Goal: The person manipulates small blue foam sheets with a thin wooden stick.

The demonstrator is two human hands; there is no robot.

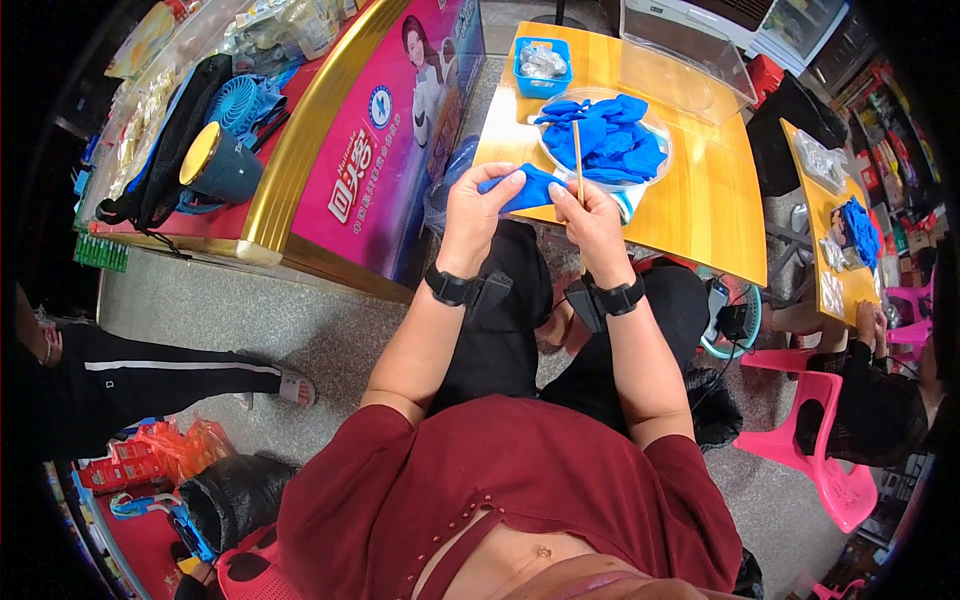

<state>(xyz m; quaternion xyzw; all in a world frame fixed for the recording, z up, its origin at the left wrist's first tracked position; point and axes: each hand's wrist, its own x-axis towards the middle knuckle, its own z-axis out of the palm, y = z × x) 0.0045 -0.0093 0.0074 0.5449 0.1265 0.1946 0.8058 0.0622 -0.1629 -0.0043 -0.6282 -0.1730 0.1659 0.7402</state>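
Note:
A small blue fabric piece (530, 188) is stretched between my two hands, just off the near edge of the wooden table. My left hand (472, 220) pinches its left end between thumb and fingers. My right hand (597, 232) grips its other end along with a thin wooden stick (577, 150), which points up and away from me. Beyond my hands, a clear round tray (664, 150) holds a heap of similar blue fabric pieces (606, 135). Further back stands a blue plastic basket (530, 86) with grey items wrapped in clear plastic.
Left of the table (715, 225) runs a gold-edged counter (265, 215) carrying a dark cup (222, 165) and a blue fan (236, 104). A clear plastic box (690, 75) sits at the table's back. Pink chair (825, 450) and another seated person are at right; someone's leg (180, 365) extends from the left.

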